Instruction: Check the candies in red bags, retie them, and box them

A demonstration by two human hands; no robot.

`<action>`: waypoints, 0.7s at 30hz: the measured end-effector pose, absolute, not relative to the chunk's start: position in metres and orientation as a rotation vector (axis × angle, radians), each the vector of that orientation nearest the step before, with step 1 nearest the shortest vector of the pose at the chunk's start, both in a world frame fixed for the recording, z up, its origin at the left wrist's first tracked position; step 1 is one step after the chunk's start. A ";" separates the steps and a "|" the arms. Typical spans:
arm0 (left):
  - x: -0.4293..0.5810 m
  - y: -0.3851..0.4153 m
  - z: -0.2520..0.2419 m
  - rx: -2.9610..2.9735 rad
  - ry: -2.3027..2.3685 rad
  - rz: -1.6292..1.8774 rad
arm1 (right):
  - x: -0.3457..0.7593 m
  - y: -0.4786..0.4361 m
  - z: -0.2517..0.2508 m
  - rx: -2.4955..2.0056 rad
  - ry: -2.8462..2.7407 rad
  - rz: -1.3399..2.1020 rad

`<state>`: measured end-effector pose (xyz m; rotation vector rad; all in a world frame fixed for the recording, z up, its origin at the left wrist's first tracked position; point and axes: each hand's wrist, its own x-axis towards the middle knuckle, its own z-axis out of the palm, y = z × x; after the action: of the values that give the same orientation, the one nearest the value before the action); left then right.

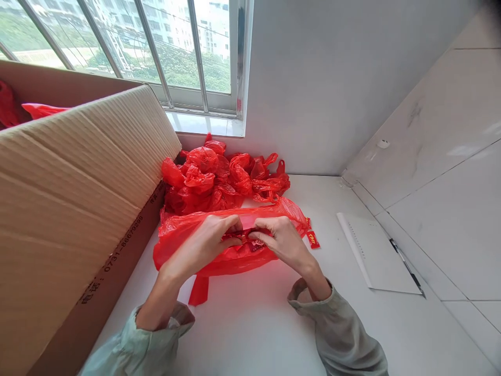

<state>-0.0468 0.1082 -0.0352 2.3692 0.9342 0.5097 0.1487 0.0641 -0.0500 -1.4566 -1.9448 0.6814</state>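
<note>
A red plastic bag (pixel 176 245) lies spread open on the white table, and both my hands are over its opening. My left hand (pixel 221 235) pinches a small dark red wrapped packet (pixel 254 244) from its left side. On the right side of that same packet, my right hand (pixel 276 237) has thumb and fingers closed. Pale lettering shows on the wrapper, but I cannot read it fully. Other red items sit under my fingers inside the bag, mostly hidden. Just right of the bag lies a small red sachet (pixel 313 239) with yellow print.
Crumpled red plastic bags (pixel 211 172) are heaped behind, below the barred window. A large cardboard box (pixel 86 172) with red bags inside takes up the left side. At right, a white notebook (pixel 379 256) lies with a pen (pixel 407 266) near the tiled wall.
</note>
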 end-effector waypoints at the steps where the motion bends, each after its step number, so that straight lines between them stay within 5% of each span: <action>1: -0.048 0.109 -0.035 2.364 0.942 0.542 | 0.148 0.064 -0.050 -1.440 -1.920 0.665; 21: -0.044 0.106 -0.042 2.338 1.012 0.538 | 0.143 0.067 -0.058 -1.557 -1.971 0.568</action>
<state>-0.0444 0.1059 -0.0418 2.3378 1.0124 0.5384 0.1428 0.0669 -0.0580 -1.5574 -1.9712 0.5683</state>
